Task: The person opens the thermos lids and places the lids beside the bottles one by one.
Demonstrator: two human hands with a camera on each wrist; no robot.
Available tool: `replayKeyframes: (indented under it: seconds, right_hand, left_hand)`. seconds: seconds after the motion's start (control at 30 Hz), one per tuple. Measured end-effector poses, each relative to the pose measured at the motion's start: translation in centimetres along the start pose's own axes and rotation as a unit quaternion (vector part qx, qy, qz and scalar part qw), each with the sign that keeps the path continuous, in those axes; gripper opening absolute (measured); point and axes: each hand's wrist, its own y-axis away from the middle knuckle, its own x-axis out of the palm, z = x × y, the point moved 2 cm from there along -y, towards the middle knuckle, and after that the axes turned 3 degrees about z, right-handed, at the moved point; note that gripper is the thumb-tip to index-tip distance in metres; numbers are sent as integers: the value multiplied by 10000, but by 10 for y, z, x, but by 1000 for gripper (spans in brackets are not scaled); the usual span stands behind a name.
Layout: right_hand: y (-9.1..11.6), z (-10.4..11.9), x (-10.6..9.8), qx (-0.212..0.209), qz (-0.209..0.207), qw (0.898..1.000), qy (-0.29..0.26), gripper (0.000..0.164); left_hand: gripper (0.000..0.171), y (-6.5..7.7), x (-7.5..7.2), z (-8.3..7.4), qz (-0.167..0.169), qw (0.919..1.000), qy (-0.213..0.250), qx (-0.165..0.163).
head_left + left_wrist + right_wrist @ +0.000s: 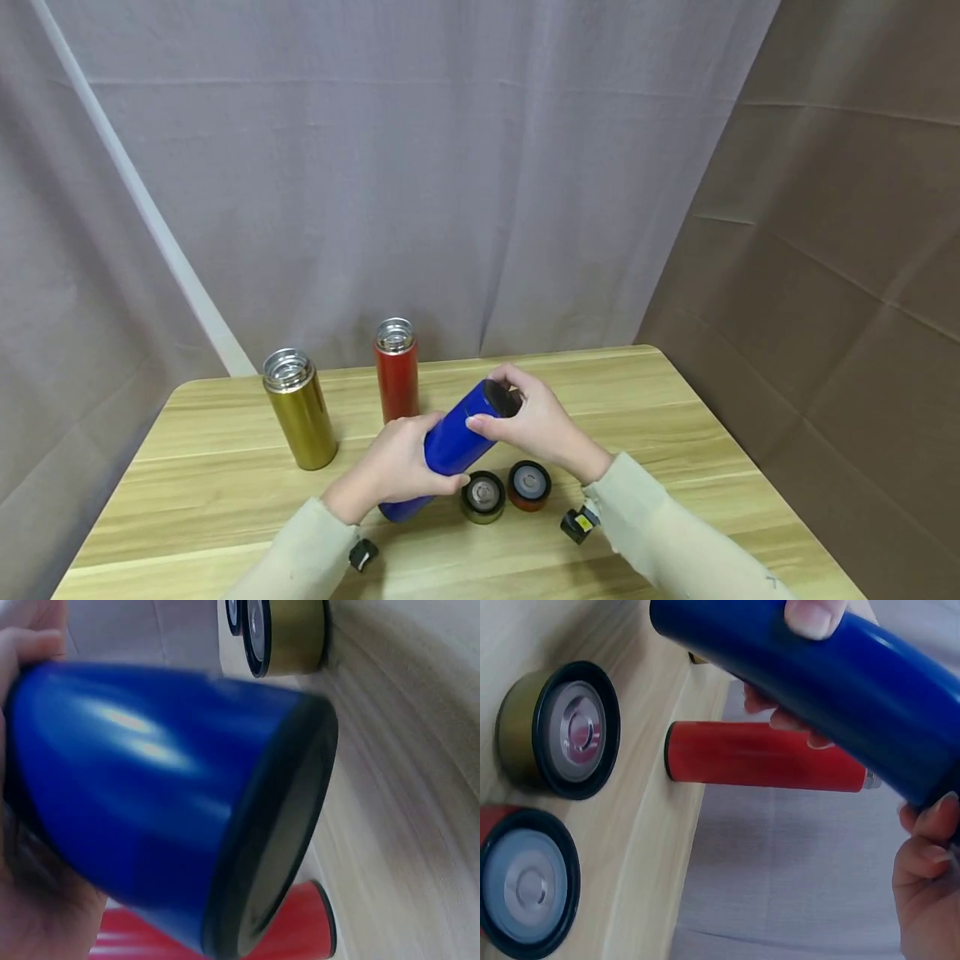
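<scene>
A blue thermos bottle [455,440] is held tilted above the table, its dark-topped lid end up and to the right. My left hand [405,458] grips the body around its middle; the black-rimmed base [289,832] faces the left wrist camera. At the upper end my right hand [542,423] holds the lid [501,398] between thumb and fingers. Below, two removed lids lie on the table with their insides up: a gold one [483,495] and a red one [529,483] just to its right.
An open gold thermos bottle [302,412] stands upright at the left of the wooden table [622,392]. Behind the blue one stands an open red thermos bottle [397,379]. A grey curtain [420,183] hangs along the table's back edge.
</scene>
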Motion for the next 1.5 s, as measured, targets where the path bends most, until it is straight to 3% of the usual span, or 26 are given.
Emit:
replayKeyframes:
  seconds: [0.13, 0.23, 0.37, 0.5, 0.67, 0.93, 1.07, 1.3, 1.5]
  right_hand:
    - [2, 2, -1, -297, 257, 9992, -20, 45]
    - [2, 1, -2, -487, 316, 9983, 24, 49]
    - [-1, -2, -1, -610, 192, 9975, 298, 59]
    - [-2, -3, -1, -439, 24, 9969, 653, 65]
    - [0, -4, 0, -143, -101, 9948, 1004, 58]
    - [1, -6, 4, 307, -108, 9923, 1197, 54]
    - [3, -8, 3, 419, 25, 9934, 1068, 53]
    - [6, -13, 0, 438, 53, 9955, 838, 45]
    - [7, -12, -3, 340, 88, 9961, 814, 43]
  left_hand:
    - [55, 2, -1, 0, 392, 9979, 510, 10]
    - [58, 2, 0, 0, 263, 9985, 467, -57]
    - [66, 1, 2, 2, -644, 9978, -124, -98]
    - [69, 1, 2, 5, -1585, 9844, -768, 29]
    - [70, 4, 2, 5, -2107, 9684, -1322, 182]
    - [81, 8, 4, 3, -2051, 9639, -1666, 322]
    - [76, 8, 3, 2, -1963, 9623, -1814, 509]
    - [72, 7, 1, -1, -1923, 9598, -1918, 707]
    - [74, 7, -5, -4, -1818, 9645, -1796, 663]
